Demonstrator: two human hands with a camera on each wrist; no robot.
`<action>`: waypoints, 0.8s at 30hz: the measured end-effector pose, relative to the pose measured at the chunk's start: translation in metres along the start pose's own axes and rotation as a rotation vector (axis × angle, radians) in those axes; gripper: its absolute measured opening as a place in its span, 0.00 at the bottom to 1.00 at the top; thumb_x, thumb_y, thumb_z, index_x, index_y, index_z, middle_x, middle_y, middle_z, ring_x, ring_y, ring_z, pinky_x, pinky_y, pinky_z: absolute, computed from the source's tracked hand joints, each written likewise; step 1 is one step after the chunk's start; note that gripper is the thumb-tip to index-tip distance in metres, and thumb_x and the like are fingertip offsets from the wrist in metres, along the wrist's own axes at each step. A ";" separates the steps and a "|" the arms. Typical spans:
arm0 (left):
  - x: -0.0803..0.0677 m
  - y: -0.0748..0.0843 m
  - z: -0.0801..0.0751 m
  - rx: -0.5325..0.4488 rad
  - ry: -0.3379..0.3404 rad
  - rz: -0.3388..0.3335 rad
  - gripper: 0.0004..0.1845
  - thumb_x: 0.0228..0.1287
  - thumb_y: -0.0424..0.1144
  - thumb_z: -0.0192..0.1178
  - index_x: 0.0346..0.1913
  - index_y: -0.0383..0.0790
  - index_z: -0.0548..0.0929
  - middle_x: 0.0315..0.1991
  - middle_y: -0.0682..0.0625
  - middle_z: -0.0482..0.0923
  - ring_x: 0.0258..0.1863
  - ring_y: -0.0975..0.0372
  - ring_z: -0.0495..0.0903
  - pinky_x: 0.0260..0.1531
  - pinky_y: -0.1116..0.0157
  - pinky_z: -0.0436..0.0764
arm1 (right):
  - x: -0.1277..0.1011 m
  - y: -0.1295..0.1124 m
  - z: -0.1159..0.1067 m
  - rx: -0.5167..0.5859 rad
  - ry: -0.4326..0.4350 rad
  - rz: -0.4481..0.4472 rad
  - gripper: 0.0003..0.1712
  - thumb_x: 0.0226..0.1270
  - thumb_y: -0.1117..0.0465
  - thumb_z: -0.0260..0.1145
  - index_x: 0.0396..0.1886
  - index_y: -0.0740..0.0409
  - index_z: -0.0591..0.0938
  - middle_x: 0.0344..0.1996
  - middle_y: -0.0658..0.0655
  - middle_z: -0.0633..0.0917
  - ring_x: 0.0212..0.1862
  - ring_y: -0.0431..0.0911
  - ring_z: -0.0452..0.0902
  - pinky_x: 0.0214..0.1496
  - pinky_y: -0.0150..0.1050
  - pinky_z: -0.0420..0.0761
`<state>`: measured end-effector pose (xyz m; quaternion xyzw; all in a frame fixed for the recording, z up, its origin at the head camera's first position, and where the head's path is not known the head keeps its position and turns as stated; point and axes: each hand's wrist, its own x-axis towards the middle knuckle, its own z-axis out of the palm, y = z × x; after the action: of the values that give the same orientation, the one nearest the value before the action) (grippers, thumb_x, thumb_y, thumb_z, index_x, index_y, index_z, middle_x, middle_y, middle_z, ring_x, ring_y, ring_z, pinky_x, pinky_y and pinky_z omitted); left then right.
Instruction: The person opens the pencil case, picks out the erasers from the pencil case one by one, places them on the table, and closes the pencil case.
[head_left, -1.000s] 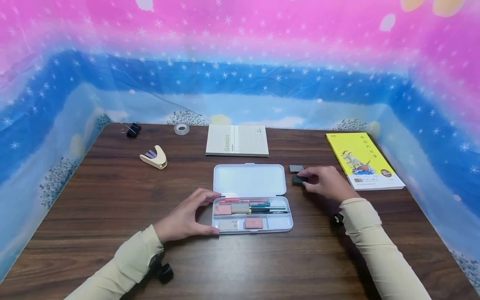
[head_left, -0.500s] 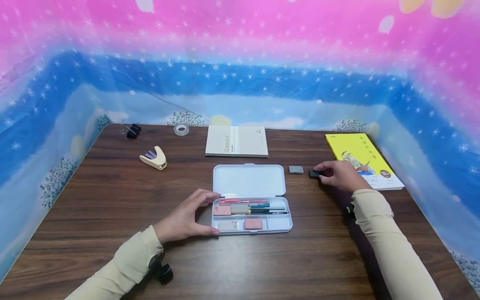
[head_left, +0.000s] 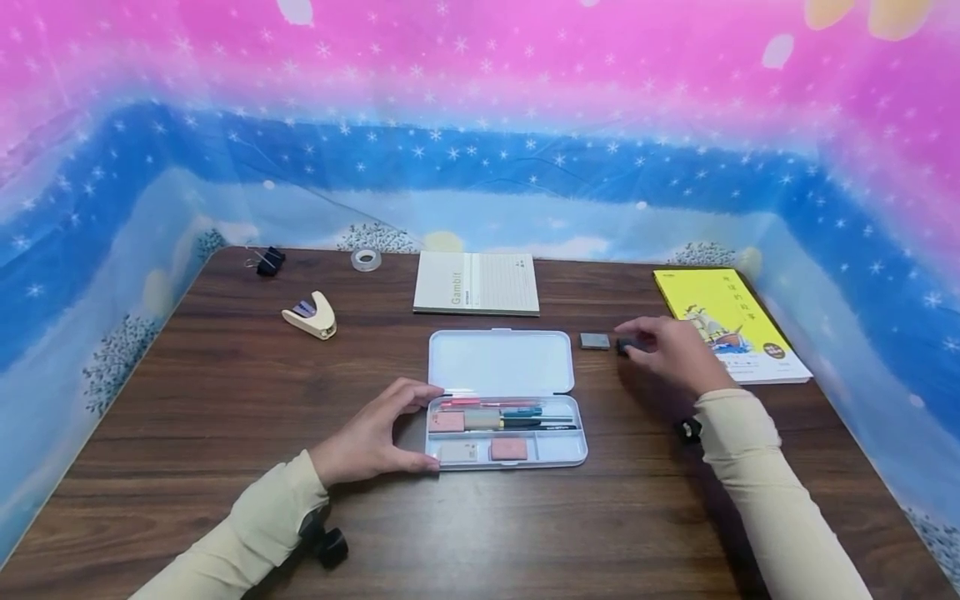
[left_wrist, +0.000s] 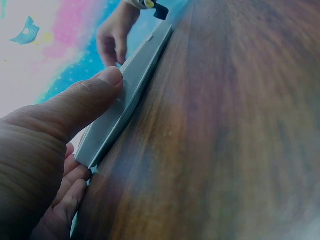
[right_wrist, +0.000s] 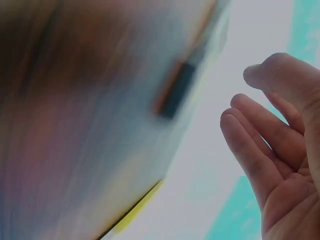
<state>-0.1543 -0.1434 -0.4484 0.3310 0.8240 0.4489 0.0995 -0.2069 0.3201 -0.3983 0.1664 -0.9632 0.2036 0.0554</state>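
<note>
An open white pencil case [head_left: 501, 363] lies on the table, lid folded back. My left hand [head_left: 375, 432] holds its left end, thumb at the near edge and fingers at the far side; in the left wrist view the thumb presses on the case wall [left_wrist: 122, 102]. Inside are pens [head_left: 551, 427], a pink block-shaped eraser [head_left: 508, 449] and a white one [head_left: 457, 452]. My right hand [head_left: 671, 354] hovers with fingers parted over a small black block [head_left: 623, 345]. The right wrist view has that block [right_wrist: 178, 91] on the table, apart from the fingers.
A small grey block [head_left: 595, 341] lies between the lid and the black block. A yellow book [head_left: 731, 312] is at the right. Along the back are a notebook [head_left: 476, 283], a tape roll [head_left: 366, 260] and a binder clip [head_left: 270, 262]. A cream stapler-like tool [head_left: 318, 317] sits at left.
My right hand has slid the black block rightward, away from the grey one, and let it go. My left hand stays at the pencil case.
</note>
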 end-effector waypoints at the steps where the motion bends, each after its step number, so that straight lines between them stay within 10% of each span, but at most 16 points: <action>1: 0.000 0.000 0.000 0.003 -0.001 -0.003 0.48 0.51 0.49 0.85 0.74 0.44 0.72 0.66 0.50 0.71 0.64 0.57 0.73 0.69 0.52 0.75 | -0.002 -0.014 0.002 0.008 0.011 -0.042 0.17 0.68 0.69 0.73 0.56 0.59 0.89 0.47 0.61 0.90 0.44 0.53 0.84 0.47 0.53 0.86; 11: 0.001 -0.001 0.001 -0.009 0.002 0.000 0.47 0.50 0.46 0.85 0.73 0.44 0.73 0.65 0.49 0.71 0.64 0.56 0.74 0.69 0.52 0.76 | -0.009 -0.136 0.049 0.101 -0.232 -0.372 0.17 0.68 0.60 0.78 0.56 0.53 0.90 0.48 0.50 0.90 0.44 0.42 0.82 0.44 0.36 0.85; 24: 0.001 -0.003 0.001 -0.012 -0.003 0.002 0.47 0.51 0.48 0.85 0.73 0.45 0.72 0.65 0.51 0.71 0.64 0.58 0.74 0.69 0.53 0.76 | -0.001 -0.160 0.070 0.079 -0.282 -0.347 0.17 0.68 0.62 0.78 0.56 0.56 0.90 0.46 0.49 0.91 0.42 0.39 0.81 0.45 0.35 0.84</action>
<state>-0.1559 -0.1435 -0.4511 0.3318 0.8210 0.4531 0.1025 -0.1536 0.1540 -0.4021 0.3583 -0.9097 0.2032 -0.0523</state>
